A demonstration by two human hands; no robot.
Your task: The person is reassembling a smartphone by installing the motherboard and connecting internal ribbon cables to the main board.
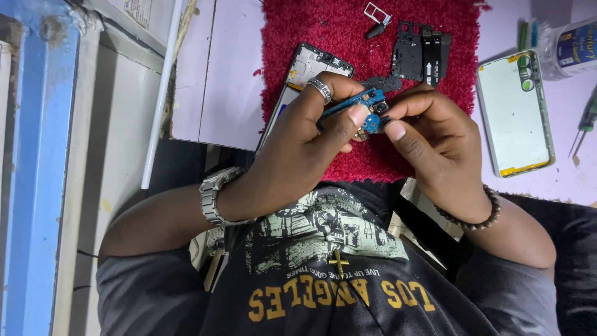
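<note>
From my remote seat, head view looking straight down: both hands meet over the near edge of a red shag mat [348, 37] lying on a pale lilac counter [217, 68]. Left hand [298, 149], ring on one finger and a metal watch at the wrist, has its fingers [354, 115] pinched closed on a small blue circuit board [367, 102], held just above the mat's near edge. Right hand [435, 143], beaded bracelet at the wrist, has fingertips closed on the same board's lower end, where a small dark part sits; I cannot tell exactly what that part is. Under the left hand, on the mat, an opened phone frame [305, 65] lies tilted, partly hidden by the knuckles. At the mat's far side: a black inner cover piece [410, 50] with flat cables just beside it, and a small metal card tray [376, 11] near a dark stub of a tool. Right of the mat, on bare counter, a phone back panel [513, 112] with yellow adhesive at top and bottom lies face up; beyond it a clear plastic jar [569, 50], and a green-handled screwdriver [587, 118] at the frame edge. Left of the mat the counter ends; further left stands a chipped blue painted post [40, 155].
</note>
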